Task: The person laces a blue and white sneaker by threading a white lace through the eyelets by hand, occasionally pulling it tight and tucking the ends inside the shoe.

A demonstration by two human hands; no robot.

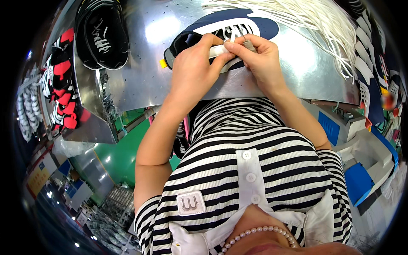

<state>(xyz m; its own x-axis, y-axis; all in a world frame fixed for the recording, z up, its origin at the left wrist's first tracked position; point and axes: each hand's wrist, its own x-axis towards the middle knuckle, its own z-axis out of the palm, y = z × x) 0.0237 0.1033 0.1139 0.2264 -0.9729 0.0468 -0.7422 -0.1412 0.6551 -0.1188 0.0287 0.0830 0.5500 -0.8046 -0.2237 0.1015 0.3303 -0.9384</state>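
A navy sneaker (212,20) with white lace panels lies on its side on the metal table, its toe to the right and its dark opening to the left. My left hand (193,70) is closed at the opening, thumb and forefinger pinching the white tongue (217,51). A white shoelace (233,34) runs from the eyelets down to the fingertips of my right hand (263,61). That hand is closed, thumb against forefinger, with a small grey hook tool (249,44) also between its fingers. The fingertips of both hands nearly meet over the shoe.
Loose white shoelaces (306,29) spread over the table's far right. Black shoes (102,36) stand at the far left. Red, black and white shoe parts (63,89) hang beyond the left edge, and navy-and-white shoes (369,72) line the right. A metal-edged table (161,95) fronts my body.
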